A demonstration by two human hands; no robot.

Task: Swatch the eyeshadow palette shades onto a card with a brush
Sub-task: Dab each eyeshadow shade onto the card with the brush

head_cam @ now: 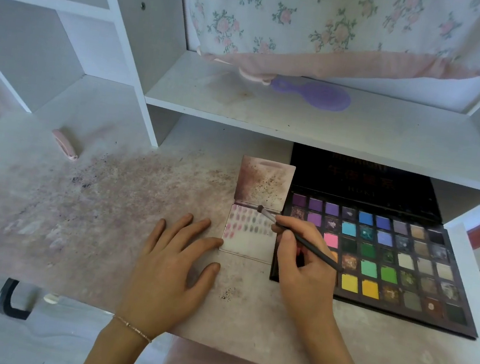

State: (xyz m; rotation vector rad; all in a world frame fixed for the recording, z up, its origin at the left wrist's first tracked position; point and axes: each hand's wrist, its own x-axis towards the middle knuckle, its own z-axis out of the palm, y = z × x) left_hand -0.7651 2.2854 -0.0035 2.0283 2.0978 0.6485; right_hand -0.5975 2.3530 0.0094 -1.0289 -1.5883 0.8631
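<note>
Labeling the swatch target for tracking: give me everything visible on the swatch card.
The swatch card is a small white rectangle with rounded corners, lying flat on the stained desk, against the eyeshadow palette's left edge. Rows of small pink, grey and greenish dabs fill its upper half; the lower half is bare. A second, smudged card adjoins its top edge. The left hand's fingertip touches its left edge. The brush tip sits near its top right, held by the right hand.

Home bedroom vanity nook, white shelving (302,122), floral curtain (317,17), purple hairbrush (322,94), powder-stained desk (90,207)
</note>
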